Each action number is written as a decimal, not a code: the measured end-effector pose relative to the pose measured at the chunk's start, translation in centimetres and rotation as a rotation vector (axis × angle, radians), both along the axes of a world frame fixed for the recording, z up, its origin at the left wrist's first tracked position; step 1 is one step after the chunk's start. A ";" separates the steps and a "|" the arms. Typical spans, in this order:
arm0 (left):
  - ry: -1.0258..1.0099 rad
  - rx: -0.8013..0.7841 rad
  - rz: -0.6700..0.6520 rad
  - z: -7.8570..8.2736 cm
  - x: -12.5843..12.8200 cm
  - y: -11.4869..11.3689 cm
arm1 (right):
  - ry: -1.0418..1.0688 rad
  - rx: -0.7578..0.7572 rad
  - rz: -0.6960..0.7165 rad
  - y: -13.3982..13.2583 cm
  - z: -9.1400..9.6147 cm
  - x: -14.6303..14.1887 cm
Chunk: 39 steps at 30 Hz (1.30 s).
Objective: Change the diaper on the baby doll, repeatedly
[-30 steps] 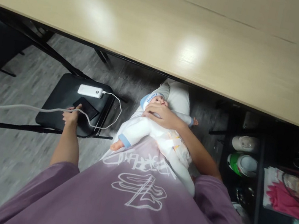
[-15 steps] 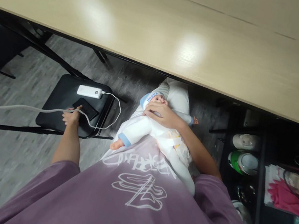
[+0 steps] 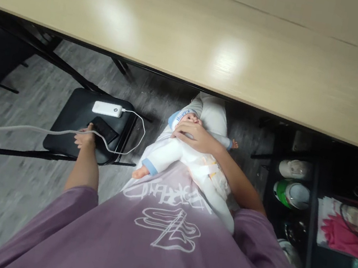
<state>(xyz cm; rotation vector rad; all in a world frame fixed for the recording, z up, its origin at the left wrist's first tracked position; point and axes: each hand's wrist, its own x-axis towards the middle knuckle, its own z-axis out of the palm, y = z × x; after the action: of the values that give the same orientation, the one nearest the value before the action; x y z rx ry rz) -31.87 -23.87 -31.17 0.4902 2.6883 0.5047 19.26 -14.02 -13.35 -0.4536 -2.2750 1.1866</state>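
A baby doll (image 3: 165, 153) in white clothes with blue cuffs lies on its back across my lap. Its blue-and-white hat (image 3: 181, 117) has lettering on it. My right hand (image 3: 195, 136) rests flat over the doll's upper chest, near its chin, fingers stretched out. Off to the left, my left hand (image 3: 84, 137) is at the near edge of a black phone-like slab (image 3: 106, 130) on a chair seat. One digit points up beside the slab, and the other fingers are apart from it, partly curled. A white cable (image 3: 44, 130) passes over this hand.
The black folding chair (image 3: 62, 125) also holds a white power bank (image 3: 103, 108) with a cable plugged in. A wooden table (image 3: 183, 28) spans the top of the view. On the right, a dark shelf holds a green can (image 3: 284, 193) and a pink item (image 3: 343, 234).
My left hand has shifted very slightly at the slab's edge, and its raised digit has moved a little left. My right hand and the doll stay in place.
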 end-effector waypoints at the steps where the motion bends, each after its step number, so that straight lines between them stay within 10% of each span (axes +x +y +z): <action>1: -0.007 -0.012 0.046 0.0 -0.1 0.2 | -0.001 0.000 -0.003 0.0 0.1 0.0; 22: 0.005 -0.114 0.340 -1.5 -1.9 1.4 | -0.008 0.013 -0.050 -0.1 0.3 0.5; 39: 0.002 -0.156 0.267 -2.6 -4.0 1.7 | -0.062 -0.023 -0.072 -0.1 0.9 0.8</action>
<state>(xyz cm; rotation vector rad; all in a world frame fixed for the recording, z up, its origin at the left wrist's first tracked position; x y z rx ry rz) -35.91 -22.16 -33.72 0.0884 2.7819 0.3604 20.10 -14.16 -12.45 -0.5835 -2.2788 1.1795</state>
